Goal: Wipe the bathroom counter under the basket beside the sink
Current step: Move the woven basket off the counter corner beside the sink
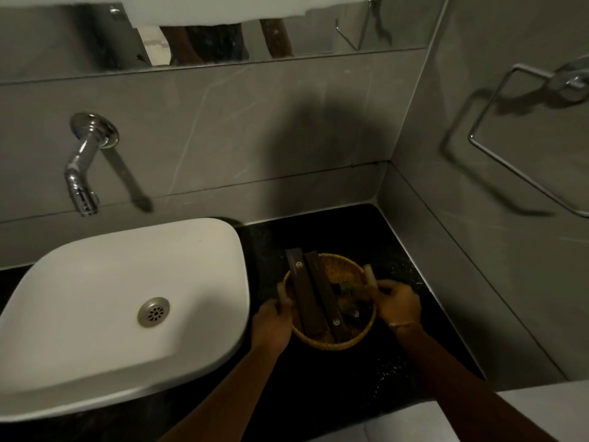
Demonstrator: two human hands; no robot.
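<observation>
On the far left is the tap. It sticks out of the wall so water can fall into the sink. The sink is white and sits on top of the black counter. Its drain is in the middle so water can run away.

Next comes the left hand. Its fingers are curled around the left handle of the basket. The basket stands on the counter just right of the sink, close to the corner of the walls. I cannot tell if it is lifted yet or still touching the counter.

Inside the basket lie two long brown packs, side by side. Some small dark things lie next to them, too dim to name. They are kept in the basket so they stay together.

Then comes the right hand. It is closed on the right handle. I think both hands hold a side so the basket stays flat and nothing tips out. The basket likely has to move away so the counter under it can be wiped.

I see no cloth anywhere. White specks lie on the counter right of the basket.

On the right wall hangs a towel ring, with no towel on it.
</observation>
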